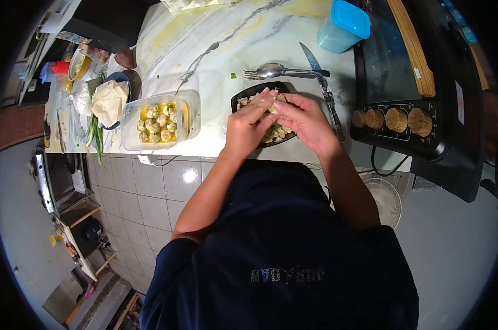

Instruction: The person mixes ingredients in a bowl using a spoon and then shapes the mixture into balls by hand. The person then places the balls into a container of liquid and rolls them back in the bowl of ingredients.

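My left hand (248,122) and my right hand (309,121) meet over a black dish (285,86). Their fingers are closed together around a small pale lump of food (274,109), mostly hidden by the fingers. Inside the dish lies a chopped pale-green and whitish mixture (276,133), partly covered by my hands. Left of the dish, a clear plastic container (129,137) holds several round, pale filled balls (156,122) in yellow liquid. Farther left, a stack of thin pale sheets (109,102) rests on a dark plate.
A spoon (269,70) and fork lie behind the dish, beside a knife (310,56). At the back right stands a blue lidded tub (343,26). A black appliance with wooden knobs (396,121) occupies the right side. Green onions (97,137) overhang the front edge.
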The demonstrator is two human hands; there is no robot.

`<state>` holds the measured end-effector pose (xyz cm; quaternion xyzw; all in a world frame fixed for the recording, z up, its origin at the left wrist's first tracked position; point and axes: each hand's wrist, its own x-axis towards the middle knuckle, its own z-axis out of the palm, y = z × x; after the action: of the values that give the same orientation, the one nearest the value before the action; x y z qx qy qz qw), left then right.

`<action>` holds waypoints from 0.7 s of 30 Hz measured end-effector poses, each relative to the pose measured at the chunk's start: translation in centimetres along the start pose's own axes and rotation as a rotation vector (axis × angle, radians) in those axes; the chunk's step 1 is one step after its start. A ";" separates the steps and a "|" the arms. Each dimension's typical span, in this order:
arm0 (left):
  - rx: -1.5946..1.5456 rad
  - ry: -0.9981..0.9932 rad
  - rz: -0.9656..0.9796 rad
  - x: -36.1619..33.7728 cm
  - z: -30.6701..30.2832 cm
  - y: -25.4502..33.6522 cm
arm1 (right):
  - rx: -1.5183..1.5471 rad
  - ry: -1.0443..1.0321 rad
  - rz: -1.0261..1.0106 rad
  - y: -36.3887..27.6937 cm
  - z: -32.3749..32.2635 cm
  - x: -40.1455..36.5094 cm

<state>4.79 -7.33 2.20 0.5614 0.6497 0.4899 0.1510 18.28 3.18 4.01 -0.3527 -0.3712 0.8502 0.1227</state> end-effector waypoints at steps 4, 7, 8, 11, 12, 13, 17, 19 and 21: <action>-0.130 -0.083 0.014 1.2 -1.5 0.7 | -0.184 -0.119 0.104 -1.0 -1.3 0.1; -0.209 -0.260 0.036 1.7 -2.0 -0.2 | -0.356 -0.242 0.140 -1.5 -1.8 0.7; -0.183 -0.256 0.032 1.7 -1.8 -0.5 | -0.358 -0.245 0.139 -1.5 -1.7 0.7; -0.099 -0.141 -0.055 0.8 -0.8 -0.7 | -0.218 -0.154 0.069 -1.1 -0.3 0.2; -0.045 -0.030 -0.142 0.4 -0.4 -0.5 | -0.106 -0.097 0.035 -0.6 0.0 0.1; -0.046 -0.030 -0.142 0.1 -0.1 -0.3 | 0.004 -0.041 0.002 -0.1 -0.1 0.1; -0.067 -0.007 -0.032 0.1 -0.7 -0.1 | -0.080 -0.146 0.064 -0.4 -1.3 0.3; -0.201 -0.178 -0.033 1.0 -1.9 0.4 | -0.165 -0.205 0.100 -0.9 -2.3 0.9; -0.163 -0.202 0.073 1.0 -1.8 -0.8 | -0.255 -0.266 0.134 -1.3 -2.0 0.9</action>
<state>2.61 -7.19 2.79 0.6171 0.5682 0.4873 0.2427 18.92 5.60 3.55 -0.2737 -0.4646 0.8416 -0.0300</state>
